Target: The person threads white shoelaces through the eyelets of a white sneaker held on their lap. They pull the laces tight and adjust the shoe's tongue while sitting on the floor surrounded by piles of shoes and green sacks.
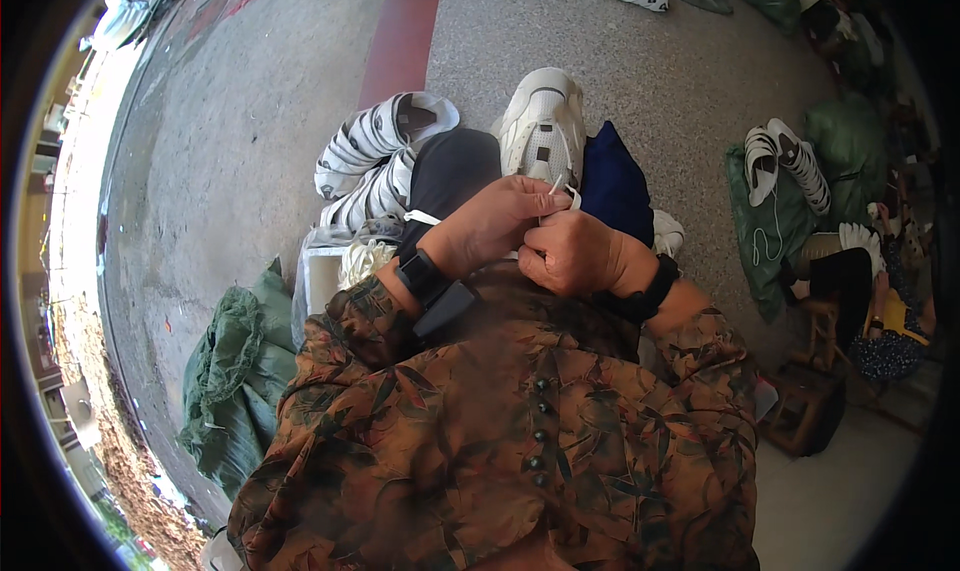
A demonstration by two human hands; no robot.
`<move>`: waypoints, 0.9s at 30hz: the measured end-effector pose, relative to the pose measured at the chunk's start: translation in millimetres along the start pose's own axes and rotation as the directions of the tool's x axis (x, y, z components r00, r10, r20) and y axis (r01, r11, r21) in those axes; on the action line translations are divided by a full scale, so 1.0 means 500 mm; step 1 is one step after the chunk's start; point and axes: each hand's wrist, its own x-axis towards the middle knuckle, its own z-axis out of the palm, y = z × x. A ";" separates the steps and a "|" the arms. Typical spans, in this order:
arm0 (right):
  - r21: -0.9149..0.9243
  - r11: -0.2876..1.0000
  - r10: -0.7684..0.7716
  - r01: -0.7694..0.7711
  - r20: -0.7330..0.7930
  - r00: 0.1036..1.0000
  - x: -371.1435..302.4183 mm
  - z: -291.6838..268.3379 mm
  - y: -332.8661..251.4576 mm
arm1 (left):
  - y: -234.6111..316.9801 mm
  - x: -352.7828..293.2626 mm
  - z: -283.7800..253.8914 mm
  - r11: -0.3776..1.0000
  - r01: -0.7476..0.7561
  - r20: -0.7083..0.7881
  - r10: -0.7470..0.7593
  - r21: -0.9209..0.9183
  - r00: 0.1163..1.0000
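A cream sneaker (540, 136) stands between my knees, toe pointing away from me. A thin white shoelace (557, 185) shows at its near end, by my fingers. My left hand (490, 221) pinches the lace between thumb and forefinger. Close against it, my right hand (578, 253) is curled in a fist around the lace, its fingertips partly hidden. Both hands cover the heel end of the shoe. Dark cloth (452, 166) lies over my left knee and navy cloth (612, 186) over my right.
Several white shoes with dark stripes (365, 151) lie to the left, above a white box (322, 279) and bundled white laces (367, 263). A green sack (235, 346) is nearer. At right, striped shoes (790, 166) rest on green sacking, near a seated person (890, 336) and wooden stool (800, 411).
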 end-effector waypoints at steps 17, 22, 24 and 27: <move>0.088 0.993 -0.084 0.080 0.038 0.996 -0.016 0.044 0.008 | 0.004 0.014 0.032 0.988 -0.147 -0.146 0.138 -0.054 0.980; 0.117 0.993 -0.009 0.003 0.051 0.999 -0.005 0.026 0.000 | 0.007 0.019 -0.005 0.983 -0.147 -0.099 0.137 -0.109 0.986; 0.105 0.992 0.094 -0.074 -0.205 0.974 0.013 0.000 0.013 | 0.026 0.020 -0.032 0.980 -0.193 -0.077 0.189 -0.050 0.979; 0.099 0.917 0.393 -0.386 -0.392 0.832 0.002 -0.015 0.069 | 0.047 0.040 -0.054 0.956 -0.267 -0.285 0.292 0.122 0.913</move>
